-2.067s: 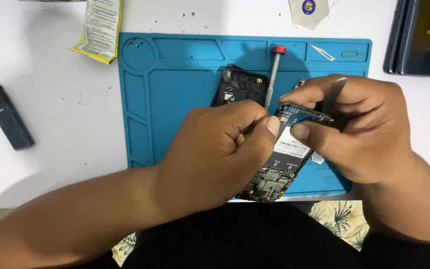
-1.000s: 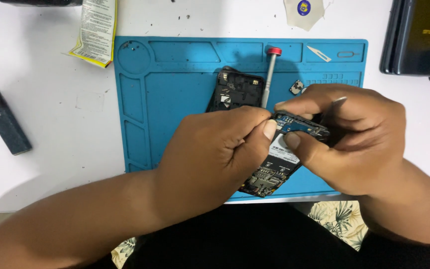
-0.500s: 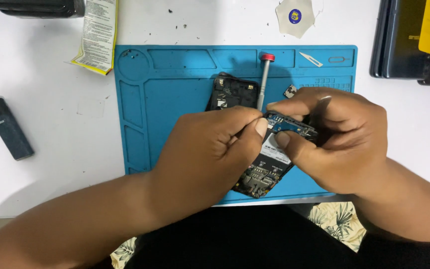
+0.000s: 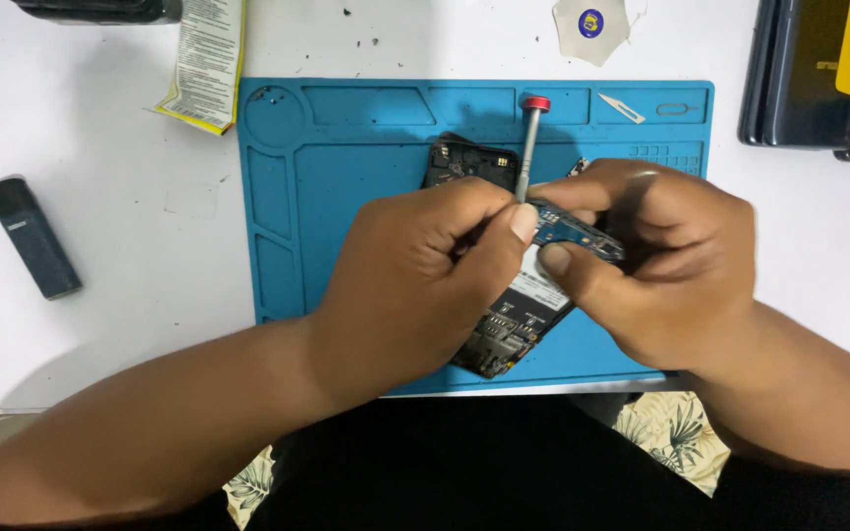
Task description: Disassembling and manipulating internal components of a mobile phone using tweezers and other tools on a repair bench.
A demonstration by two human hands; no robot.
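Change: your hands and the opened phone (image 4: 504, 334) sit lower in the head view than half a second ago.
Left hand (image 4: 425, 275): your fingers are curled shut around the screwdriver (image 4: 531, 143), a thin metal shaft with a red cap.
Right hand (image 4: 661, 261): your thumb and fingers pinch a small blue circuit board (image 4: 573, 228), just above the phone.
Surface: blue rubber mat (image 4: 346, 197), ridged compartments.

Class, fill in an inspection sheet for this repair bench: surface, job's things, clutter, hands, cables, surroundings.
Surface: white table, blue work mat.
Job's things: opened phone on mat; small blue circuit board; red-capped screwdriver.
Clutter: dark stick-shaped device, yellow-edged leaflet, round sticker, blade.
Hands: left hand and right hand pinch the board.
Cables: nothing seen.
Surroundings: dark devices stacked on the right.
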